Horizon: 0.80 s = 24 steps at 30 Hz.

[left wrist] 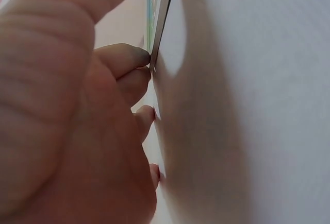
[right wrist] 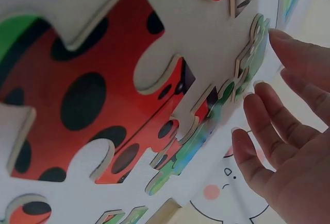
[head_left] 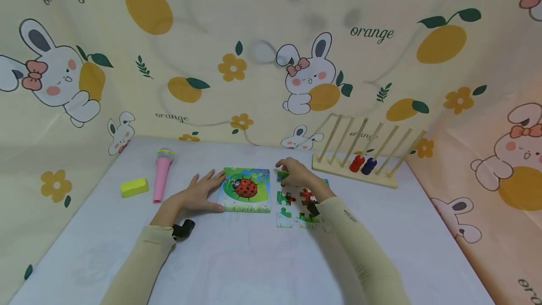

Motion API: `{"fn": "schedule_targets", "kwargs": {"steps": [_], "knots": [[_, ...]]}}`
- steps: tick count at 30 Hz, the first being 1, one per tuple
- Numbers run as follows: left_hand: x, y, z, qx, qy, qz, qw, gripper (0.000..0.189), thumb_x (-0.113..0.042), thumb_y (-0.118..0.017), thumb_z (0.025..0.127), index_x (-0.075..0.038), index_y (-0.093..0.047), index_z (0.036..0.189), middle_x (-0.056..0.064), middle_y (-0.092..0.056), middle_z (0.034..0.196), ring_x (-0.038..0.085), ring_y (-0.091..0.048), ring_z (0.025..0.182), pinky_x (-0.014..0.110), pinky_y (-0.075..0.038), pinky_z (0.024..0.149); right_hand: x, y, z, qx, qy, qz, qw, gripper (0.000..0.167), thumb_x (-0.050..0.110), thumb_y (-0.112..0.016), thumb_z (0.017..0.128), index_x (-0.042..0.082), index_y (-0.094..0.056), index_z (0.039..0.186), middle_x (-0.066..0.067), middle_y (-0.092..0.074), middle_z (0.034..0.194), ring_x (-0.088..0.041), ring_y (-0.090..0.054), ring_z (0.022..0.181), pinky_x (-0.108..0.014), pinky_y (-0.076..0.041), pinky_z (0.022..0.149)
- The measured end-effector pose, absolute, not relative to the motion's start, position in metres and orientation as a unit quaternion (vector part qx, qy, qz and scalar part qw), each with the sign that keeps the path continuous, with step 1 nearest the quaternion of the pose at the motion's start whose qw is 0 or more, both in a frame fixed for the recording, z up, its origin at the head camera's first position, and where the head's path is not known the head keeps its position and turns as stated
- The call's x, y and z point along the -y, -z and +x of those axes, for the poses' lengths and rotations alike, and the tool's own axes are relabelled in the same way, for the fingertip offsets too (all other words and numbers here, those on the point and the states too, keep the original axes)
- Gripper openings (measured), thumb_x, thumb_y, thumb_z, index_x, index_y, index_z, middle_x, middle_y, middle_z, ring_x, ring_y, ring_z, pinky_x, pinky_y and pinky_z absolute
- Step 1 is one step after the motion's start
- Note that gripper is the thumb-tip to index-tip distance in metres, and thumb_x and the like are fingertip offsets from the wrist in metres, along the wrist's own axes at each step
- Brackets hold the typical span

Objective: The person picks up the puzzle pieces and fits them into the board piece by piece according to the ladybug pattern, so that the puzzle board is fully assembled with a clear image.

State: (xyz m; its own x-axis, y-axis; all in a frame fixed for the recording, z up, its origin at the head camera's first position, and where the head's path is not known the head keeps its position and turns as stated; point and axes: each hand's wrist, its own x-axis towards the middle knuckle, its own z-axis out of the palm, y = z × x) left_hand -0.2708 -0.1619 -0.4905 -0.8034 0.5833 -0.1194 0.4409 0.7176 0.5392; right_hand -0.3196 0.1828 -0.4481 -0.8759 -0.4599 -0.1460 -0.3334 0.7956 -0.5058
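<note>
resting l hand (head_left: 200,194), fingers spread, against ladybug board (head_left: 245,189), prob steadying it; curving r hand (head_left: 302,177), well apart, over green puzzle pc (right wrist: 257,52), can't tell if pinching

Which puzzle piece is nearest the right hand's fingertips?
The green upper-left piece in the head view, at the fingertips of the right hand; the others lie lower or farther right.

The word "orange" (head_left: 372,33) repeats across the patterned backdrop (head_left: 237,8).
</note>
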Motion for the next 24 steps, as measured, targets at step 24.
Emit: {"fn": "schedule_targets", "kwargs": {"steps": [24], "knots": [[0.1616, 0.4862, -0.2659, -0.915, -0.260, 0.276, 0.139, 0.103, -0.052, -0.077, 0.081, -0.002, -0.028, 0.156, 0.013, -0.016, 0.165, 0.041, -0.002, 0.151, 0.070, 0.006, 0.112, -0.1770, 0.4510, -0.3223, -0.949, 0.209, -0.196, 0.133, 0.059, -0.004, -0.077, 0.082, 0.003, -0.056, 0.136, -0.018, -0.055, 0.117, -0.031, -0.055, 0.108, -0.046, -0.049, 0.091]]}}
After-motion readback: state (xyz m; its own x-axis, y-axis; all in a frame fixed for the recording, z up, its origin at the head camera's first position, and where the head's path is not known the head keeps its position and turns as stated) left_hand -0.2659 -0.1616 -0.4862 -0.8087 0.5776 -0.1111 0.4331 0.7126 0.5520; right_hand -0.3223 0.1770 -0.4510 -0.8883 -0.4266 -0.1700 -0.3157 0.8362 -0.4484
